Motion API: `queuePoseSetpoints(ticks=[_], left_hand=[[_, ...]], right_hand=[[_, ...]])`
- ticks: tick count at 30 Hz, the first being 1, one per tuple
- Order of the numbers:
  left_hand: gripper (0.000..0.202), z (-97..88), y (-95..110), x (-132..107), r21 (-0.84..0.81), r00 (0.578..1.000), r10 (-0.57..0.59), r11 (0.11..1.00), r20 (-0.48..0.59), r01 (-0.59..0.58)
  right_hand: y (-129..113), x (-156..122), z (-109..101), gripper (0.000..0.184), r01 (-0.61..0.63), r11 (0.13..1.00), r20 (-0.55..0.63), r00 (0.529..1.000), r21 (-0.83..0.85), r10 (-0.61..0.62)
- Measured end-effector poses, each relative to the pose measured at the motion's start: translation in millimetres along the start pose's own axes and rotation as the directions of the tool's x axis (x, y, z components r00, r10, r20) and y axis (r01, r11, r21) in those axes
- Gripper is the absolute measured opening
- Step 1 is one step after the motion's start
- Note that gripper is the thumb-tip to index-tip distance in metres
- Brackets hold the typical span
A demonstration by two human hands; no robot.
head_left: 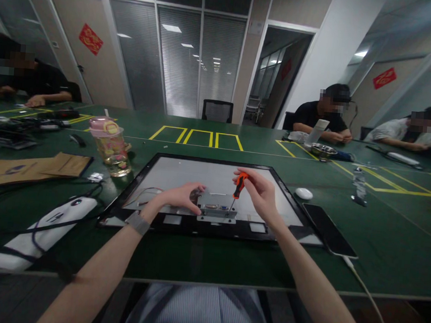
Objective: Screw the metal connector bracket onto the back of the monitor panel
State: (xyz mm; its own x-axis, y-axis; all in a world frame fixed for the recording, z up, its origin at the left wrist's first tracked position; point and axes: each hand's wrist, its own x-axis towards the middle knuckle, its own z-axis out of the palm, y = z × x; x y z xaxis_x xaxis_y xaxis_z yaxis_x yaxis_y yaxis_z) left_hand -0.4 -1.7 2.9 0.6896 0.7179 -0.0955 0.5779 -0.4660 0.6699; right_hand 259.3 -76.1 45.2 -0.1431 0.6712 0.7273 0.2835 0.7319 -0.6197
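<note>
A flat monitor panel lies face down on the green table, black frame around a grey metal back. Near its front edge sits a small metal box with connector ports. My left hand rests on the left side of that box, fingers curled against it. My right hand is closed on a small screwdriver with an orange and black handle; its tip points down at the box's right top corner.
A pink-lidded clear bottle stands left of the panel, brown cardboard and cables further left. A white mouse-like object and a black phone with cable lie to the right. Several other people sit around the table.
</note>
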Motion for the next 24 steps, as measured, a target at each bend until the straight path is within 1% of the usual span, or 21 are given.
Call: queuePoseSetpoints(ticks=[2,4,6,8,11,14,16,20,22,24], left_hand=[[0.072,-0.3,0.6,-0.3,0.008,1.000,-0.005,1.000,0.003,0.005],[0.072,-0.4,1.4,-0.5,0.020,1.000,-0.001,1.000,0.001,0.001],[0.072,0.1,2.5,-0.8,0.040,1.000,0.006,0.999,-0.002,-0.006],[0.071,1.0,4.1,-1.1,0.064,1.000,0.021,0.998,-0.010,-0.020],[0.069,3.2,7.1,-1.2,0.096,0.998,0.047,0.994,-0.033,-0.043],[0.069,5.1,9.0,-0.7,0.116,0.997,0.052,0.992,-0.049,-0.046],[0.068,5.9,8.8,-0.3,0.121,0.997,0.054,0.992,-0.053,-0.048],[0.068,6.6,6.7,0.5,0.111,0.995,0.078,0.991,-0.055,-0.071],[0.068,6.6,7.0,0.5,0.113,0.995,0.080,0.991,-0.054,-0.073],[0.068,6.5,8.5,0.1,0.126,0.996,0.070,0.990,-0.057,-0.063]], right_hand=[[-1.0,1.7,1.1,0.025,0.033,0.992,-0.070,0.997,-0.118,-0.042],[-3.1,3.2,1.4,0.021,0.082,0.968,-0.113,0.987,-0.236,-0.111],[-4.5,3.5,1.0,0.018,0.123,0.944,-0.121,0.978,-0.305,-0.167],[-4.1,2.2,0.4,0.018,0.148,0.932,-0.110,0.975,-0.331,-0.194],[-0.9,-1.0,0.2,0.025,0.152,0.953,-0.061,0.983,-0.262,-0.173],[1.6,-2.4,1.8,0.031,0.112,0.983,-0.034,0.992,-0.149,-0.118],[1.5,-1.7,3.4,0.028,0.088,0.985,-0.067,0.993,-0.150,-0.099],[-0.2,0.4,5.0,0.021,0.079,0.969,-0.161,0.980,-0.236,-0.119],[0.0,0.1,4.5,0.018,0.072,0.973,-0.153,0.982,-0.219,-0.107],[1.5,-0.9,3.7,0.020,0.045,0.987,-0.123,0.990,-0.154,-0.064]])
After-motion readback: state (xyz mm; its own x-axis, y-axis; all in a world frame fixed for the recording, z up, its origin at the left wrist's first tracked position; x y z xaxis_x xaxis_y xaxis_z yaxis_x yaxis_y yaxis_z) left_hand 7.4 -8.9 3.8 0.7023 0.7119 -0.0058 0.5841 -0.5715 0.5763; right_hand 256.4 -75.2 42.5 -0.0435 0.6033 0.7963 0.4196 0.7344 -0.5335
